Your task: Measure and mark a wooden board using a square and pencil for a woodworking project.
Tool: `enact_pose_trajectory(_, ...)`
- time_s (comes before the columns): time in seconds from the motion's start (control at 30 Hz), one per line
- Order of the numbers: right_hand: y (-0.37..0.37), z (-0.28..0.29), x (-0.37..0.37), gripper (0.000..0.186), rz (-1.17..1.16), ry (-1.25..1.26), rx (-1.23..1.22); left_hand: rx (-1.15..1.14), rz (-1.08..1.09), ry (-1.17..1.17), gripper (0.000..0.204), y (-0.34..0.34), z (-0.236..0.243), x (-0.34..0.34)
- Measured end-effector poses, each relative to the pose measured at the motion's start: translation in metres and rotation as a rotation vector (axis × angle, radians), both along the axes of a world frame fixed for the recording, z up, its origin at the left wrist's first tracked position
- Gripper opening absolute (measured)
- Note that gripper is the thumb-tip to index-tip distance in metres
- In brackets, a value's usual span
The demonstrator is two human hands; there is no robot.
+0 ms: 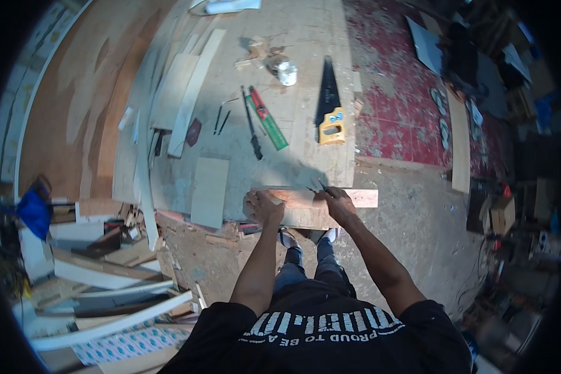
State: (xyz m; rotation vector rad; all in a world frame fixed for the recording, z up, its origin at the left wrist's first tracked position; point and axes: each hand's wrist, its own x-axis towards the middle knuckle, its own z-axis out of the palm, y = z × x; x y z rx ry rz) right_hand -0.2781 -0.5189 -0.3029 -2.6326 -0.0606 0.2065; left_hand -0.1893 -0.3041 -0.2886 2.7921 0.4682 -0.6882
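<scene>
A reddish-brown wooden board (362, 198) lies crosswise along the near edge of the workbench (293, 165), its right end reaching past the bench side. My left hand (265, 207) rests on the board's left part, fingers bent over it; whether they grip its edge cannot be made out. Over the right part, my right hand (339, 204) is closed on a thin dark pointed tool (318, 184), too small to name exactly. Beyond the hands lie a handsaw (330, 115) with a yellow handle, a green and red narrow box (268, 119) and a long dark slim tool (252, 132).
A pale flat panel (210, 192) lies left of the board. Farther off are a shiny can (286, 72), two thin dark rods (221, 119) and long wood strips (196, 93). Scrap wood (112, 274) is heaped at lower left. A person (464, 62) is at far right.
</scene>
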Motion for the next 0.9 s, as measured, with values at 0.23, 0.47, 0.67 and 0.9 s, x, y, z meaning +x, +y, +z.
enact_pose_trajectory(0.23,0.026,0.018,0.075,0.034,0.011,0.098,0.203,0.021,-0.047,-0.129,0.079,-0.001,-0.006,-0.022)
enact_pose_trajectory(0.47,0.104,0.020,0.145,0.020,0.405,-0.012,0.064,-0.114,-0.027,-0.219,0.073,-0.006,-0.013,-0.033)
enact_pose_trajectory(0.67,0.126,0.007,0.161,0.019,0.546,-0.003,0.018,-0.101,-0.006,-0.242,0.072,-0.009,-0.022,-0.032)
enact_pose_trajectory(0.9,0.125,0.001,0.171,0.016,0.635,0.077,-0.065,-0.134,0.135,-0.002,0.079,-0.016,-0.012,-0.024)
